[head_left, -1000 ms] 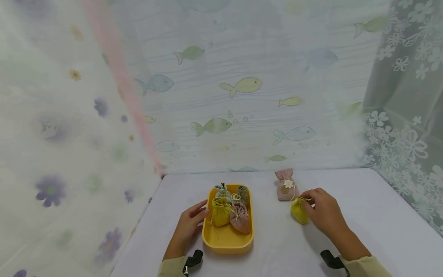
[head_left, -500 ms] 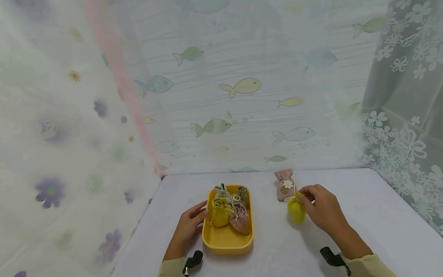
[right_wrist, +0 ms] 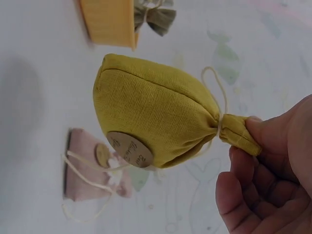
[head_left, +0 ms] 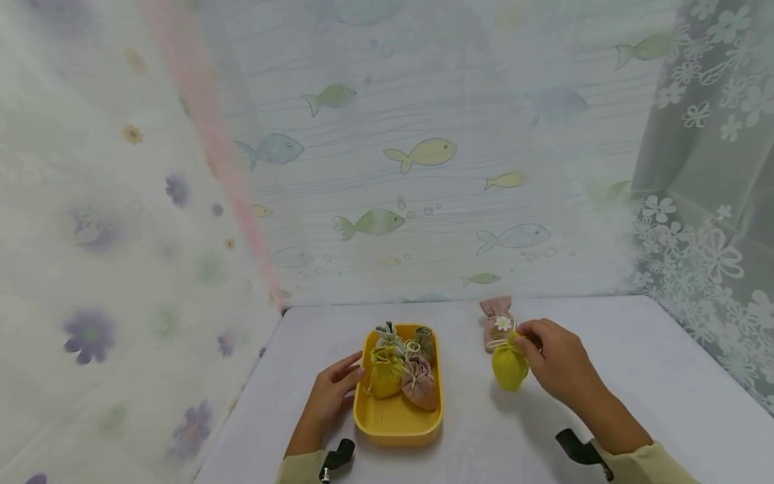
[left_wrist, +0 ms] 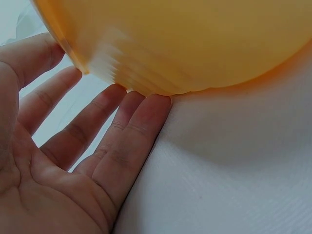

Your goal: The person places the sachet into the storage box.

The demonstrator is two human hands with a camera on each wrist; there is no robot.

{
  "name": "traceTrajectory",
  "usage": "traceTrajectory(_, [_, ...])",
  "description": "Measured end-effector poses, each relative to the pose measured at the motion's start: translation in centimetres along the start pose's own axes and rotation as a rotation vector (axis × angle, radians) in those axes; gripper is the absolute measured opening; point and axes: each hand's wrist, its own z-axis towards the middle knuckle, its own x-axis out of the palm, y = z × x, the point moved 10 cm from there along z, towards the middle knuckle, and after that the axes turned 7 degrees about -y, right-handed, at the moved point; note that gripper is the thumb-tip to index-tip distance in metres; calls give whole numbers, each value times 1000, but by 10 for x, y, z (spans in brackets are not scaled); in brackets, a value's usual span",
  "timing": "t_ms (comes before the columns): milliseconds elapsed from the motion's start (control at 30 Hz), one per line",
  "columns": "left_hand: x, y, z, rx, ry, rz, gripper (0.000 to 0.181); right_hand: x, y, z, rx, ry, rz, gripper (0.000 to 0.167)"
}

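In my right hand (head_left: 559, 359), thumb and fingers pinch the gathered neck of a yellow-green drawstring pouch (head_left: 510, 366). The pouch hangs above the table, and the right wrist view shows a round paper tag (right_wrist: 129, 148) on its side. My left hand (head_left: 331, 390) rests against the left side of a yellow plastic tray (head_left: 399, 425). Seen from the left wrist, its fairly straight fingers (left_wrist: 146, 119) touch the tray's outer wall. Inside the tray sit a yellow-green pouch (head_left: 385, 376), a pink pouch (head_left: 418, 386) and two patterned pouches towards the back.
A pink pouch (head_left: 497, 319) with a white flower lies on the table behind the held pouch. The white-covered table (head_left: 471, 437) extends to fish-patterned curtains (head_left: 423, 222) at the back. Black wrist mounts (head_left: 338, 454) are on both wrists.
My right hand has lifted the yellow-green pouch off the table and carried it slightly left, towards the tray. The left hand and tray have stayed in place.
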Motion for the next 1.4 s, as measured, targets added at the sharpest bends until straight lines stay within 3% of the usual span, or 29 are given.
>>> traceTrajectory(600, [-1, -2, -1, 17, -3, 5, 70, 0, 49, 3, -141, -48, 87, 7])
traceTrajectory(900, [0, -1, 1, 14, -1, -3, 70, 7, 71, 3, -145, 24, 213, 12])
traceTrajectory(1400, [1, 1, 0, 6, -2, 1, 68, 39, 107, -1, -107, 170, 348, 5])
